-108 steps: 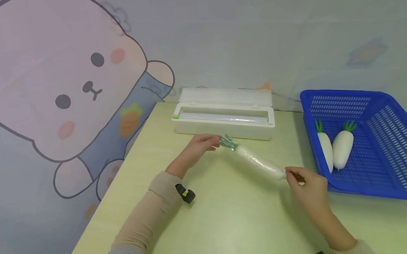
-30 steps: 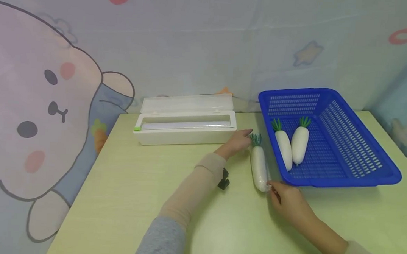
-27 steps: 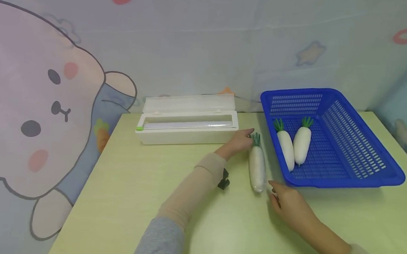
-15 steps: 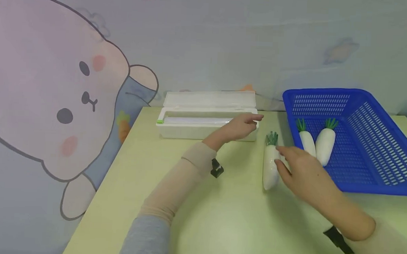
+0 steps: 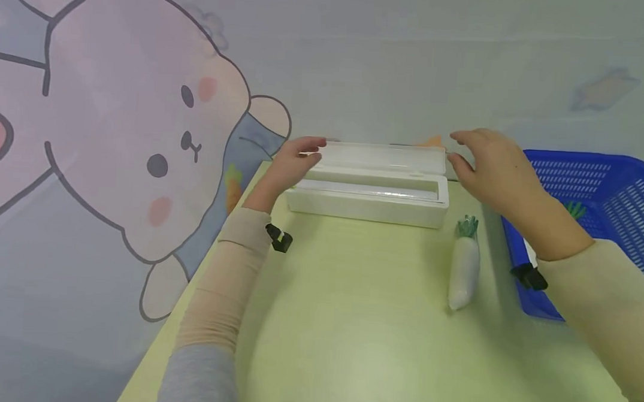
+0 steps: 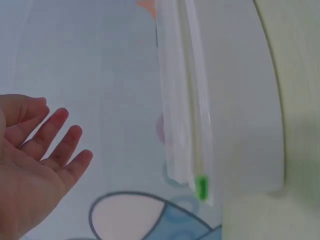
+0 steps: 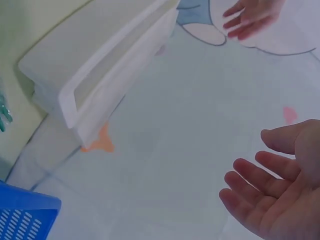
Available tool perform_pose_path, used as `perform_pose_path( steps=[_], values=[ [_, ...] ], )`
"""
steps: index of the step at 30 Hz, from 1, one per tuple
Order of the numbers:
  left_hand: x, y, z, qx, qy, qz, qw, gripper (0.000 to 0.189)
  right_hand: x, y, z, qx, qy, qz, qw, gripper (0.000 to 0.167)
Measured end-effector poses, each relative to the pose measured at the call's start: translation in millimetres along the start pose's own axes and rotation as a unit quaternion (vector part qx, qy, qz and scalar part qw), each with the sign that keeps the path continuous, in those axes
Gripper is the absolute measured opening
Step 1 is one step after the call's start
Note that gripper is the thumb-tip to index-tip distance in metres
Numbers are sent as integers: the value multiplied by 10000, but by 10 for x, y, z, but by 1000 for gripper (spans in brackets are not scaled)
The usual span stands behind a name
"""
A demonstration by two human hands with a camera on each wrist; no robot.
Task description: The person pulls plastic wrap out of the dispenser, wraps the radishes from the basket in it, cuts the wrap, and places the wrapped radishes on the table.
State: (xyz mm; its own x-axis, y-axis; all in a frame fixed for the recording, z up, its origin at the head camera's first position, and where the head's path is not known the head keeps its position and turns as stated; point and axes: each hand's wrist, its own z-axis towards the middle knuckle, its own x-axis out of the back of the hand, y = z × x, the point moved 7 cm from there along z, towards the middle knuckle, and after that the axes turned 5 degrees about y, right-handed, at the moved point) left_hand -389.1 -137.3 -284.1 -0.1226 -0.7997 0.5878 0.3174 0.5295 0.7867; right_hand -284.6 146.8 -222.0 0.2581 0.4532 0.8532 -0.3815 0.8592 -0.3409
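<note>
A long white plastic-wrap dispenser box [image 5: 365, 206] stands at the back of the table, its clear lid [image 5: 383, 158] raised and a roll of film [image 5: 373, 190] inside. My left hand [image 5: 287, 168] hovers over the box's left end, fingers relaxed and holding nothing. Past the box's right end, my right hand [image 5: 493, 166] is raised in the air, fingers loosely bent with nothing in them. On the table at right lies a white radish [image 5: 464, 272] wrapped in film, its green leaves [image 5: 467, 226] pointing to the back.
A blue plastic basket [image 5: 550, 156] stands at the right edge of the view, partly hidden behind my right forearm. Inside it, green radish leaves [image 5: 575, 209] show. A cartoon-printed cloth [image 5: 382, 66] hangs behind the table.
The wrapped radish, earlier held by both hands, was laid down beside the basket and let go. Both hands then rose away toward the box's two ends, the left one moving left.
</note>
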Motion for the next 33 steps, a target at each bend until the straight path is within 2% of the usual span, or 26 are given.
perform_pose_path(
  steps=[3,6,10,15,19,22,25,30,33],
  values=[
    [237,-230,-25,267,271,167,9991,40,-66,44,131,17,-140,75,9999,42],
    [308,-416,-41,505,307,453,9972,40,-201,149,198,-9,-355,304,9989,43],
    [212,-623,-92,728,92,735,9946,40,-468,351,211,-104,-830,637,9945,45],
    [-8,-815,-132,710,-204,925,9930,38,-832,641,126,-419,-1314,887,9865,45],
    [-97,-908,-110,546,-242,1171,9913,35,-1081,824,55,-758,-1558,1038,9794,42],
    [-124,-944,-73,476,-244,1295,9901,32,-1214,909,27,-991,-1821,1253,9702,42],
    [-137,-980,-48,604,-308,1303,9891,29,-1302,938,17,-1119,-2076,1408,9616,44],
    [-160,-1033,-25,1084,-463,1030,9877,26,-1378,987,33,-1096,-2069,1418,9618,38],
    [-169,-1040,2,1195,-482,1002,9866,24,-1403,1044,54,-1099,-1956,1387,9646,33]
  ],
)
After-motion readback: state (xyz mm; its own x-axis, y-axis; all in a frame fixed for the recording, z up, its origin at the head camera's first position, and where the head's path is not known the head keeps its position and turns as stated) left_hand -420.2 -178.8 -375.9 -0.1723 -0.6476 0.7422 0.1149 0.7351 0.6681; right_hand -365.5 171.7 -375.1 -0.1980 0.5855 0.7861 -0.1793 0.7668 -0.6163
